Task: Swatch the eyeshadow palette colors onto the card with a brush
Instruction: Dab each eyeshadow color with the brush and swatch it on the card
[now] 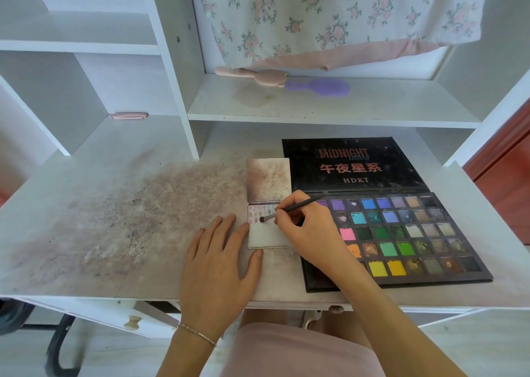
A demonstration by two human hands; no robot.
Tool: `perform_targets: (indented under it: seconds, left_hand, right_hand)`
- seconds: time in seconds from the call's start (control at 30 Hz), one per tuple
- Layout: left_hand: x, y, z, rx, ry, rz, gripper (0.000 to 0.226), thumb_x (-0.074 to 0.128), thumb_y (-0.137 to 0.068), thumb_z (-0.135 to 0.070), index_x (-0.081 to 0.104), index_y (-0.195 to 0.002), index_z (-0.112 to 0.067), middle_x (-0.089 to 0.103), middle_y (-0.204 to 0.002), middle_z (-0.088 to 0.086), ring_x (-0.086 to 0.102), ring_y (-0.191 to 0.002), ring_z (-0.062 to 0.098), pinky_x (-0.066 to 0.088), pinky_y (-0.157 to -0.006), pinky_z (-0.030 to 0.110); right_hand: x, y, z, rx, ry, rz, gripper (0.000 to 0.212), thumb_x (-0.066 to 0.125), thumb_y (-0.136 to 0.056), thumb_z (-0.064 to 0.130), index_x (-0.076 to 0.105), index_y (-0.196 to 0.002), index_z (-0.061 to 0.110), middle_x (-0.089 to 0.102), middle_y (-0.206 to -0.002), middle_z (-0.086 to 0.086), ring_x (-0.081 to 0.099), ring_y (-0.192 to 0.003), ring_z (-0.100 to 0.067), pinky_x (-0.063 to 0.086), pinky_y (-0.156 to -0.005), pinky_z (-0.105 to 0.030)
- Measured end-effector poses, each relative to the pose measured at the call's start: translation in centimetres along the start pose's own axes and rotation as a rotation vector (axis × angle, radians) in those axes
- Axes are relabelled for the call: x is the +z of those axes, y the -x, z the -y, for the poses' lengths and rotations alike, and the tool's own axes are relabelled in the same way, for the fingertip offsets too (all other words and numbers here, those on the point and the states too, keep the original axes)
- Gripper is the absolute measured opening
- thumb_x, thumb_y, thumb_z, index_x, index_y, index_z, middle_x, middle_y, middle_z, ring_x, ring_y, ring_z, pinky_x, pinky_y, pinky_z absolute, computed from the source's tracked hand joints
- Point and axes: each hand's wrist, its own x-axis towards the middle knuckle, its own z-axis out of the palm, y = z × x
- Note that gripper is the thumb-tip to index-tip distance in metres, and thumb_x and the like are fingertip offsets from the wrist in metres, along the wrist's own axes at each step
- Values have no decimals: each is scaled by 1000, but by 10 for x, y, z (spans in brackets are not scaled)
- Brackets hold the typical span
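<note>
A thin beaded bracelet [198, 332] is being worn on the left wrist, closest in. The left hand [219, 257] is being laid flat, fingers straight, beside the small white swatch card [269, 237], thumb touching its near edge. A slim dark-handled brush [289, 208] is being pinched by the right hand [308, 227], its tip pressed onto the card. The big black multicoloured eyeshadow palette [401, 233] is being left open just right of that hand.

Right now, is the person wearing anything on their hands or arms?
Yes. A thin beaded bracelet circles the wrist of the left hand. The right hand and both forearms are bare: no sleeves, gloves or rings show. Nails look short and unpainted.
</note>
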Motion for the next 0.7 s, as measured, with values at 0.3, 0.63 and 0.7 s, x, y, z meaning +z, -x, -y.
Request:
perform_targets:
  seconds: [0.3,0.63,0.7]
  left_hand:
    - [0,1,1,-3,-4,5,54,37,-82,-48,64,-116,-16,60,-125,8,53,-119,28,33,-102,45]
    - [-1,1,0,-7,7,9,55,36,-83,-48,64,-116,-15,60,-125,9,53,-119,29,37,-100,48]
    - [-1,1,0,-6,10,11,55,36,-83,-48,64,-116,-15,60,-125,9,53,-120,29,37,-100,47]
  right_hand:
    - [0,0,0,0,1,-7,25,56,-87,14,46,-77,35,62,-81,6,61,-79,-6,47,-67,-7]
    - [-1,0,0,7,6,6,19,55,-88,14,48,-80,31,60,-81,8,58,-77,1,46,-64,-6]
    - [0,-1,0,14,3,-2,18,54,-88,14,48,-81,30,61,-85,6,60,-83,-5,47,-67,-7]
